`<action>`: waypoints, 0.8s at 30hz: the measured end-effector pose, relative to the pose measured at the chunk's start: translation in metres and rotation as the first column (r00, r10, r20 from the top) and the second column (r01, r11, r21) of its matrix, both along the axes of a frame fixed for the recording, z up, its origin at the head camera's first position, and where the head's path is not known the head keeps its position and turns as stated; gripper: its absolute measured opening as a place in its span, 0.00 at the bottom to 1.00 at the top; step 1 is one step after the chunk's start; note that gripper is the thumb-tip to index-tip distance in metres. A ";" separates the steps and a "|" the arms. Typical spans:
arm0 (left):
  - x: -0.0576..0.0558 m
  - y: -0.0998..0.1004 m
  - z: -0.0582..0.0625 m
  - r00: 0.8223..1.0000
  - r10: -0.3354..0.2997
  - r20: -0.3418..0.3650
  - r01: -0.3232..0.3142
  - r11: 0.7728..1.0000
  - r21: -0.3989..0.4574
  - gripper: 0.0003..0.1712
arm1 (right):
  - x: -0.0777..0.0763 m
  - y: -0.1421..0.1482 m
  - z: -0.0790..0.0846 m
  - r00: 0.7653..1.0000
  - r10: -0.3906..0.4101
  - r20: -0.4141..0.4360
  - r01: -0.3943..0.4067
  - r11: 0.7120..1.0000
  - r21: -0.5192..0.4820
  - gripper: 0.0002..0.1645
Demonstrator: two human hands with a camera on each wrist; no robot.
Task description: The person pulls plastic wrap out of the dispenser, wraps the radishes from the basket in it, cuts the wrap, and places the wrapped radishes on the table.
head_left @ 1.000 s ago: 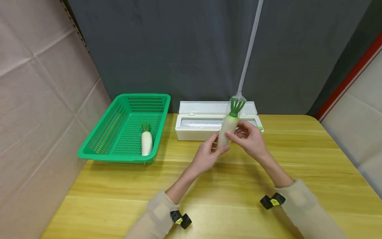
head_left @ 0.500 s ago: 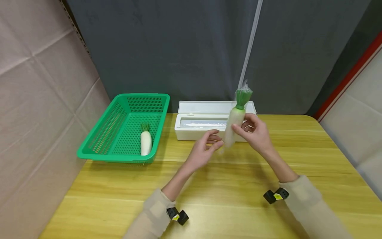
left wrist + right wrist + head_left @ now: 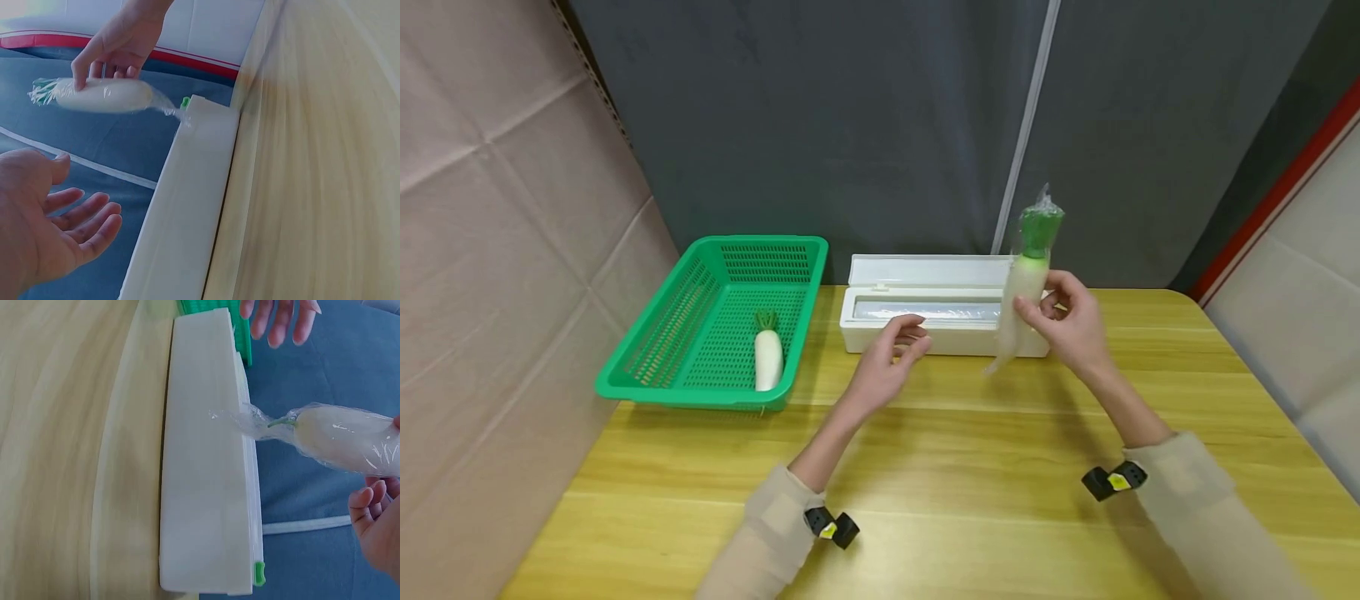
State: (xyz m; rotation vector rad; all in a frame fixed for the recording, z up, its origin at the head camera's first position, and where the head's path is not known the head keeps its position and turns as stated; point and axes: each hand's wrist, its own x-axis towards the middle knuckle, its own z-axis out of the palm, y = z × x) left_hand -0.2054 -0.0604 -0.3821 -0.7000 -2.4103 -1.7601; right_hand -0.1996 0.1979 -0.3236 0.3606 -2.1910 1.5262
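Observation:
A white radish (image 3: 1027,279) with a green top is wrapped in clear plastic film, its film ends sticking out past both tips. My right hand (image 3: 1070,323) pinches it by the side between thumb and fingers, holding it upright above the table. In the right wrist view the wrapped radish (image 3: 344,434) shows a twisted film tail at its root end. Left of it, my left hand (image 3: 883,367) hovers with loosely bent fingers and holds nothing. In the left wrist view the left hand (image 3: 56,219) is plainly apart from the radish (image 3: 106,95).
Behind the hands stands a long white film dispenser box (image 3: 880,337) with its lid raised and film inside. A green perforated basket (image 3: 700,396) on the left holds another radish (image 3: 768,360). A dark curtain (image 3: 850,125) backs the wooden table (image 3: 955,500).
The left hand has let go of the wrapped radish and moved left. The right hand has carried the radish to the right and slightly up. The basket and box have stayed put.

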 end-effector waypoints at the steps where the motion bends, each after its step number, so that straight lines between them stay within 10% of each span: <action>1: -0.002 -0.002 0.000 1.000 0.008 -0.014 -0.008 1.000 -0.001 0.23 | 0.001 0.001 0.002 1.000 -0.010 -0.003 0.010 1.000 0.005 0.17; 15: -0.020 -0.024 -0.008 0.986 0.105 -0.133 -0.111 0.993 -0.039 0.23 | -0.003 0.026 0.004 0.992 -0.124 -0.022 0.125 0.991 0.052 0.20; 24: -0.027 -0.034 -0.010 0.966 0.188 -0.180 -0.209 0.972 -0.106 0.23 | -0.030 0.066 -0.025 0.973 -0.231 0.021 0.227 0.966 0.122 0.25</action>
